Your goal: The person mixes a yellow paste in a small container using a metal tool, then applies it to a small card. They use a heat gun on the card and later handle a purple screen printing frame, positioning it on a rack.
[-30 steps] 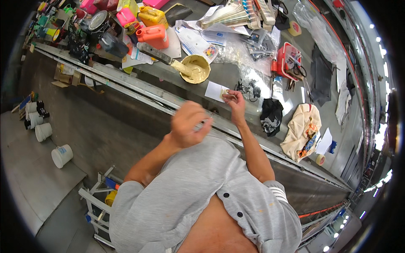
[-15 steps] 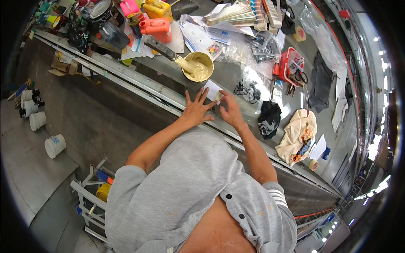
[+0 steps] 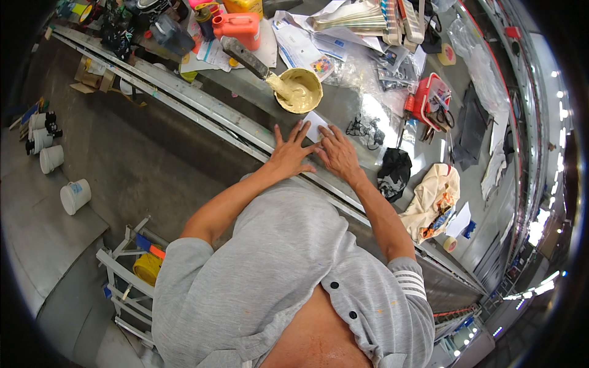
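A small white sheet of paper (image 3: 315, 124) lies on the grey table near its front edge. My left hand (image 3: 289, 154) rests at the sheet's left side, palm down with the fingers spread. On the right my right hand (image 3: 341, 158) reaches over the near right part of the sheet. Its fingertips press down there and cover that corner. Just beyond the paper stands a round tub (image 3: 310, 97) of thick pale yellow paste. A coated spatula (image 3: 248, 58) leans in it, its dark handle pointing up to the left.
Plastic jugs, an orange one (image 3: 238, 30) among them, stand at the far left. Colour swatch fans (image 3: 359, 23) lie at the back. To the right are a red basket of tools (image 3: 429, 101), a black cloth bundle (image 3: 394, 172) and a cream cloth (image 3: 431, 199).
My right hand has shifted from the sheet's right edge inward, its fingers now laid out over the paper. The left hand stays spread beside it. The view has shifted slightly.
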`<state>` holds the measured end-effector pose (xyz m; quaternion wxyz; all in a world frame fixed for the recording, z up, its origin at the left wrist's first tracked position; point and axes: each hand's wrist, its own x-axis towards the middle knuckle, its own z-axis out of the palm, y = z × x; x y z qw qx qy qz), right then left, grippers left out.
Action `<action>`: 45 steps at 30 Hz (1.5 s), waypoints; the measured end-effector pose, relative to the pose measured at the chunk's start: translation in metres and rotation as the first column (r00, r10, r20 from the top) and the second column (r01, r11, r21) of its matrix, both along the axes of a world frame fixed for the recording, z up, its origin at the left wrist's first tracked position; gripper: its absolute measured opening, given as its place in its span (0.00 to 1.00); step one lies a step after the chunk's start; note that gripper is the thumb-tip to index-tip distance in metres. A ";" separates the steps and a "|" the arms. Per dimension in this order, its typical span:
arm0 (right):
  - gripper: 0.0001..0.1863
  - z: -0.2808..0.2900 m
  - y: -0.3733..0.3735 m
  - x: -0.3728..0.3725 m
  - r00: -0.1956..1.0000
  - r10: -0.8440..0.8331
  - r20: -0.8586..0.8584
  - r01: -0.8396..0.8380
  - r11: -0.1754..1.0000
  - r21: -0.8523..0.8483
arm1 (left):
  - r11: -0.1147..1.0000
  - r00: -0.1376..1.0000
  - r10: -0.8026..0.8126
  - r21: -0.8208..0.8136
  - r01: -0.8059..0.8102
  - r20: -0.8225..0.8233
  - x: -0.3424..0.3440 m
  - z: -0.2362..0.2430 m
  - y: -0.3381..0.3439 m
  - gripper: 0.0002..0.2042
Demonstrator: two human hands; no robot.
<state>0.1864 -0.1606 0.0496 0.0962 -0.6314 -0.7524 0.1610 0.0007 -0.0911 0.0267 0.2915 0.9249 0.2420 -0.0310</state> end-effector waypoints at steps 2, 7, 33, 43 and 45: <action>0.16 -0.003 -0.003 -0.002 0.999 0.003 0.033 -0.002 1.000 -0.014 | 1.000 1.000 0.000 0.007 0.000 -0.008 0.000 -0.001 0.000 0.36; 0.20 -0.007 -0.010 -0.008 0.992 0.077 0.099 -0.074 0.996 -0.041 | 1.000 1.000 0.004 0.004 -0.004 0.020 0.000 -0.004 -0.001 0.37; 0.20 -0.007 -0.013 -0.009 0.990 0.095 0.102 -0.086 0.993 -0.083 | 1.000 0.998 -0.028 0.012 0.028 -0.051 0.001 -0.004 0.001 0.36; 0.18 -0.010 -0.014 -0.012 0.992 0.074 0.100 -0.070 0.997 -0.042 | 1.000 1.000 -0.017 0.022 0.017 -0.003 0.001 -0.005 0.001 0.35; 0.18 -0.011 -0.014 -0.011 0.993 0.069 0.091 -0.064 0.996 -0.055 | 0.999 0.999 -0.022 0.027 0.022 -0.023 0.001 -0.005 0.000 0.35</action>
